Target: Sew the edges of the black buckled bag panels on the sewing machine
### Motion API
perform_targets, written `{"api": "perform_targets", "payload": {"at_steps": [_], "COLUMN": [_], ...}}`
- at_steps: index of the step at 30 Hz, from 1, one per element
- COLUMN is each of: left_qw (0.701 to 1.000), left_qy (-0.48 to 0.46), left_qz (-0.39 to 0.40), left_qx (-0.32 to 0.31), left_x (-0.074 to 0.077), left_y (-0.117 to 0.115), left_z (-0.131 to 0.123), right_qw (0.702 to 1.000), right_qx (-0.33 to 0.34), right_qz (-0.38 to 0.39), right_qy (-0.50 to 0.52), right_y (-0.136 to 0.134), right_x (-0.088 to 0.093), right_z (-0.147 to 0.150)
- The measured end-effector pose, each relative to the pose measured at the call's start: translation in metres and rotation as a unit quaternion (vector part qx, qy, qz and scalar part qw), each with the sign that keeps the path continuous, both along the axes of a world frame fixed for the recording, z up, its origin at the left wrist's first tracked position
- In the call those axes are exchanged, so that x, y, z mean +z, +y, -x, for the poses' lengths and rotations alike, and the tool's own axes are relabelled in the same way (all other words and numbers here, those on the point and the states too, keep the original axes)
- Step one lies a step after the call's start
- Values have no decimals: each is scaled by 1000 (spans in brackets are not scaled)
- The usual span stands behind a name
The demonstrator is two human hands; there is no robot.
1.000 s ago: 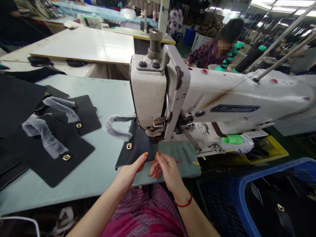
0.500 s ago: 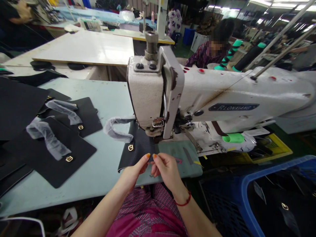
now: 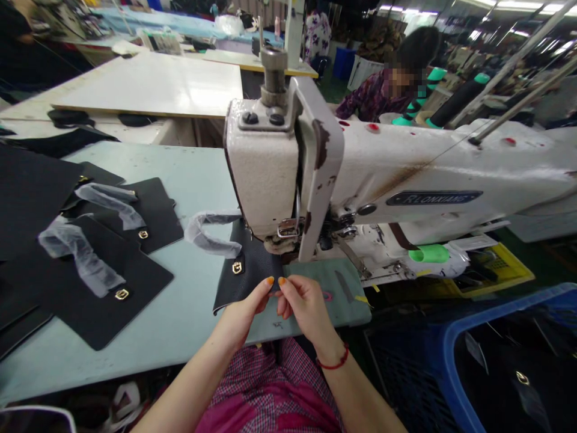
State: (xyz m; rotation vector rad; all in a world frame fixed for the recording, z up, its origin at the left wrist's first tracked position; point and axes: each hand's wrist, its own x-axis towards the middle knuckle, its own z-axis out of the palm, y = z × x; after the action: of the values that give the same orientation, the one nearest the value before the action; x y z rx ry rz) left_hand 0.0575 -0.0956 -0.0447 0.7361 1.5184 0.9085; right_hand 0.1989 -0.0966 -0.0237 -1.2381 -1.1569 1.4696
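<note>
A black leather piece (image 3: pixel 256 264) lies under the head of the white sewing machine (image 3: pixel 265 174). It carries a gold buckle (image 3: pixel 237 267) and a handle wrapped in clear plastic (image 3: pixel 208 234), which curves out to the left. My left hand (image 3: pixel 250 304) pinches the near right edge of the leather between thumb and fingers. Right beside it, my right hand (image 3: pixel 302 300) is closed in a pinch at the same edge, thumbtips almost touching. The needle area is hidden behind the machine head.
More black pieces with wrapped handles (image 3: pixel 99 270) lie on the pale table (image 3: pixel 148 337) at left. A blue basket (image 3: pixel 451 343) holding black pieces stands at right, near a yellow crate (image 3: pixel 509 264). Another person (image 3: pixel 374 93) is behind the machine.
The view has shifted slightly. Both hands keep their pinch at the leather's edge, and the leather shows no clear movement under the machine.
</note>
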Motion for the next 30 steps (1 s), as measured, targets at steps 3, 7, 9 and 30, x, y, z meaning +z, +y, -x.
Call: {"api": "perform_targets", "payload": {"at_steps": [3,7,9,30], "left_qw": [998,995,993,990], "left_qy": [-51,-97,-115,-130], "left_qz": [25,24,20,-39], "left_qx": [-11,-12,-13,35], "left_x": [0,1,3,-1], "left_y": [8,20,25,70], "left_z": [2,3,2,5], "right_qw": [1000,1000,1000,989], "right_qx": [1,0,0,99], "right_qz": [-7,-2,1,108], "right_qy": [0,-3,-1,-30], "right_y": [8,18,23,-27], "right_x": [-1,-2,-3,-87], "right_z": [1,2,3,27]}}
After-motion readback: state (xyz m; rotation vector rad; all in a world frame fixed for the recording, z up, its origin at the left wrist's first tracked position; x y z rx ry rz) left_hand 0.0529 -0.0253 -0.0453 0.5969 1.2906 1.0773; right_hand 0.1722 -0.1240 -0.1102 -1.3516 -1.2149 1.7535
